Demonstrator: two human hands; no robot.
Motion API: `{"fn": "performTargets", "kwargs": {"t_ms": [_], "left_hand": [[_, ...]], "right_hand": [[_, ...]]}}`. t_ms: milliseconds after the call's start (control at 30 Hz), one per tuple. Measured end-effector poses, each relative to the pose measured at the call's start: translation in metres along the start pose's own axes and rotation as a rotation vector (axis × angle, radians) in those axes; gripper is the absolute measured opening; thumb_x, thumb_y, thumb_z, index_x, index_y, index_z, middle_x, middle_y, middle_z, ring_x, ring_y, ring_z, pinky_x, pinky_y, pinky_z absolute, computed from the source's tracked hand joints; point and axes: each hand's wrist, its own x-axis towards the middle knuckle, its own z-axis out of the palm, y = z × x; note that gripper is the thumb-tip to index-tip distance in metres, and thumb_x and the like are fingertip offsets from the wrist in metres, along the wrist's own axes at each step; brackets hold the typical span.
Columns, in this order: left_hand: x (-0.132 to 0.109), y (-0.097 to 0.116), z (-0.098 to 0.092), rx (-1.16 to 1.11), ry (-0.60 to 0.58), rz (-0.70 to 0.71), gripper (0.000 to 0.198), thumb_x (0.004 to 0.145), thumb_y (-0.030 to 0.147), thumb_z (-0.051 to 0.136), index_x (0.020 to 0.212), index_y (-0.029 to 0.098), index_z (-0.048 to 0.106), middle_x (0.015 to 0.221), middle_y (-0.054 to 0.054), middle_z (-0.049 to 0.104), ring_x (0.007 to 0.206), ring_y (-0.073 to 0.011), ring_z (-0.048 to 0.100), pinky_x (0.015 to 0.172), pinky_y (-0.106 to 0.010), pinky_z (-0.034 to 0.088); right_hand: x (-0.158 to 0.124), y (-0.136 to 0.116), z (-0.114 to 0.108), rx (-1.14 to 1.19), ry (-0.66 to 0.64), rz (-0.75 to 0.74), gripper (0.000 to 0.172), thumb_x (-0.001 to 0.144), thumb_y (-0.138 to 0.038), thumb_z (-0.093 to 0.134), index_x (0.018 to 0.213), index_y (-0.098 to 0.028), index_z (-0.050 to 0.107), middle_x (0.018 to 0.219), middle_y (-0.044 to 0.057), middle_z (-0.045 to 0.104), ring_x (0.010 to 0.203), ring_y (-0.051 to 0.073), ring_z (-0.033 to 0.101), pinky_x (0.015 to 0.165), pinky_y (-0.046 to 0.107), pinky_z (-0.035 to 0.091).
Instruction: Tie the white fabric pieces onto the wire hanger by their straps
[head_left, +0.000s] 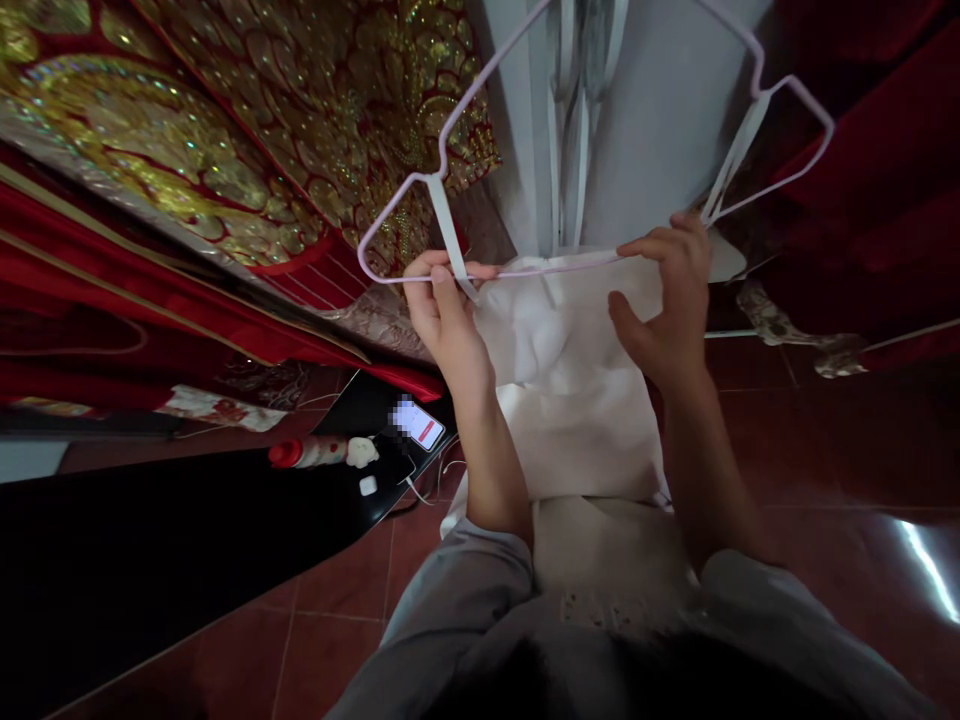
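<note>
White strapped garment (566, 345) hangs at the pale pink hanger (570, 266), in front of the person's torso, between the hanging racks. Left hand (454, 325): thumb and fingers pinch the lower bar at its left end, beside the left strap (448, 230), looped over that shoulder notch. Right hand (671, 300): fingers reach over the bar's right end, thumb spread well apart from index; can't tell how firmly they press. Right strap (739, 155) sits in the other notch. Risks, judged: a tilt could slide a strap out of its notch; a loose right side could let the garment sag; a leftward swing could snag on the gold-sequined garment (360, 120). Red garments (900, 200) crowd the right too, so sideways room looks tight up high. Black counter (225, 560), low left: smartphone (426, 428) near its edge, cable (420, 492) trailing off, could catch hanging fabric. Lower right, above tiled floor (817, 460), gives more room.
</note>
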Motion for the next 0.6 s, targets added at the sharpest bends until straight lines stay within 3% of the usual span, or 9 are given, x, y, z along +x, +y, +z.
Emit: {"fn": "performTargets", "kwargs": {"t_ms": [100, 200, 300, 367, 433, 500, 600], "left_hand": [[-0.007, 0.001, -0.006, 0.094, 0.025, 0.079, 0.026, 0.104, 0.051, 0.059, 0.113, 0.027, 0.058, 0.100, -0.004, 0.075, 0.101, -0.0211, 0.073, 0.095, -0.036, 0.055], [-0.013, 0.018, -0.018, 0.209, -0.043, 0.069, 0.023, 0.101, 0.047, 0.067, 0.104, 0.024, 0.069, 0.096, -0.004, 0.074, 0.099, -0.0216, 0.071, 0.094, -0.036, 0.053], [-0.011, 0.048, -0.029, 0.253, -0.184, -0.031, 0.024, 0.097, 0.044, 0.073, 0.087, 0.022, 0.076, 0.082, -0.005, 0.069, 0.074, -0.0187, 0.062, 0.073, -0.033, 0.051], [-0.002, 0.068, -0.030, 0.130, -0.260, -0.101, 0.024, 0.095, 0.048, 0.074, 0.091, 0.024, 0.079, 0.082, -0.005, 0.067, 0.057, -0.0152, 0.045, 0.053, -0.031, 0.040], [0.010, 0.083, -0.028, -0.052, -0.267, -0.138, 0.025, 0.095, 0.050, 0.069, 0.102, 0.028, 0.080, 0.094, -0.006, 0.070, 0.054, -0.0152, 0.036, 0.044, -0.030, 0.031], [0.023, 0.090, -0.027, -0.147, -0.202, -0.150, 0.031, 0.100, 0.052, 0.061, 0.113, 0.029, 0.078, 0.111, -0.006, 0.073, 0.063, -0.0173, 0.049, 0.045, -0.029, 0.039], [0.033, 0.086, -0.029, -0.119, -0.112, -0.183, 0.041, 0.105, 0.058, 0.052, 0.128, 0.030, 0.069, 0.124, -0.008, 0.075, 0.096, -0.0231, 0.067, 0.066, -0.030, 0.057]], "right_hand": [[-0.010, -0.002, 0.013, 0.027, 0.032, 0.019, 0.031, 0.090, -0.042, 0.064, 0.121, -0.039, 0.064, 0.115, 0.007, 0.065, 0.136, 0.033, 0.052, 0.127, 0.068, 0.033], [-0.007, 0.003, 0.016, 0.044, 0.030, 0.023, 0.028, 0.092, -0.045, 0.062, 0.120, -0.039, 0.065, 0.114, 0.005, 0.066, 0.133, 0.033, 0.054, 0.127, 0.066, 0.033], [-0.006, 0.005, 0.012, 0.071, -0.005, 0.070, 0.028, 0.093, -0.050, 0.061, 0.119, -0.043, 0.064, 0.116, 0.005, 0.065, 0.137, 0.035, 0.051, 0.127, 0.066, 0.031], [-0.007, 0.004, 0.008, 0.102, -0.027, 0.097, 0.028, 0.093, -0.052, 0.061, 0.120, -0.045, 0.064, 0.117, 0.005, 0.065, 0.139, 0.036, 0.049, 0.127, 0.067, 0.029], [-0.007, 0.003, 0.005, 0.116, -0.020, 0.102, 0.027, 0.094, -0.053, 0.060, 0.119, -0.044, 0.065, 0.116, 0.005, 0.064, 0.140, 0.035, 0.049, 0.126, 0.067, 0.030], [-0.006, 0.002, 0.004, 0.103, 0.007, 0.088, 0.027, 0.094, -0.051, 0.060, 0.118, -0.043, 0.067, 0.114, 0.005, 0.064, 0.138, 0.034, 0.051, 0.125, 0.067, 0.034], [-0.003, -0.001, 0.007, 0.086, 0.078, 0.053, 0.022, 0.096, -0.045, 0.060, 0.114, -0.042, 0.070, 0.108, 0.005, 0.066, 0.129, 0.033, 0.057, 0.123, 0.067, 0.037]]}}
